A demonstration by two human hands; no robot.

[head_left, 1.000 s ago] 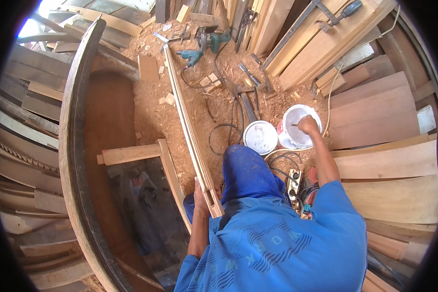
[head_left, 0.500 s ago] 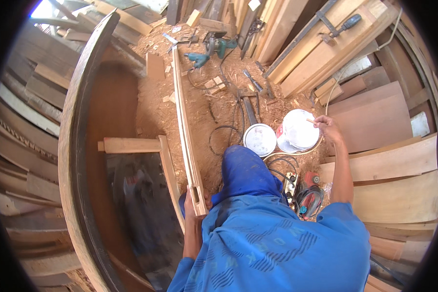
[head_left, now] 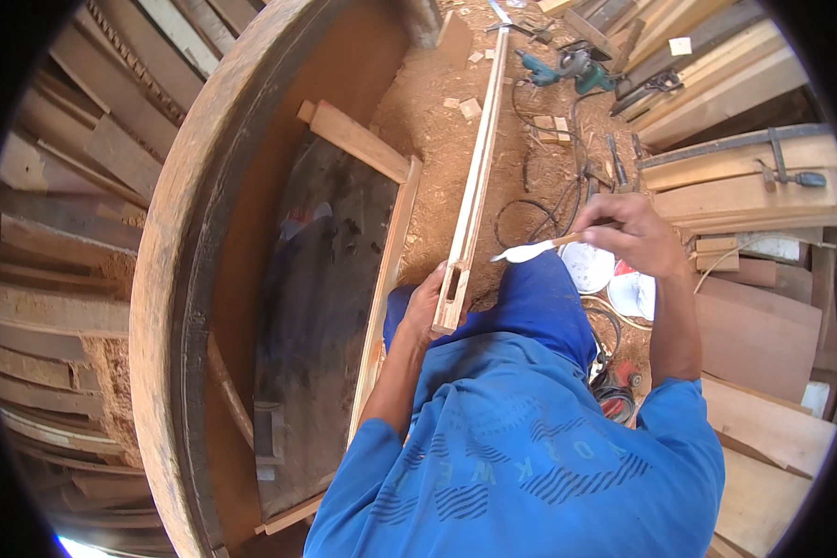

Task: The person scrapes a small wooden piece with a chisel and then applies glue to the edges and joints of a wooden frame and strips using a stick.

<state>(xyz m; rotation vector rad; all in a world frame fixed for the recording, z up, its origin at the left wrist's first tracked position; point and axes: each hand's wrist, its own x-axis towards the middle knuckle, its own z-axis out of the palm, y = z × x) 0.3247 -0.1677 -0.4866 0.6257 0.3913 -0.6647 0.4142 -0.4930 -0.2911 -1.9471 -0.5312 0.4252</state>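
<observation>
My left hand point(head_left: 425, 302) is wrapped round the near end of a long wooden rail point(head_left: 482, 167), which runs away from me with its far end near the tools. A slot point(head_left: 454, 283) is cut in the rail close to that hand. Between the fingers of my right hand point(head_left: 631, 232) is a small wooden stick point(head_left: 565, 241), its tip thickly coated in white paste. The tip points left, just short of the slotted end. Partly behind my right forearm stands a white bucket point(head_left: 634, 294), beside a round white-topped tub point(head_left: 588, 267).
At left, a large curved wooden piece point(head_left: 172, 242) arches past a dark panel in a wooden frame point(head_left: 395, 251). Ahead on the sawdust lie a green power tool point(head_left: 567, 67), cables and offcuts. Clamped boards point(head_left: 744, 177) and stacked planks flank the right.
My right hand has come from the white bucket toward the rail, bringing the stick with white paste on its tip. My left hand stays on the rail. The view has turned left.
</observation>
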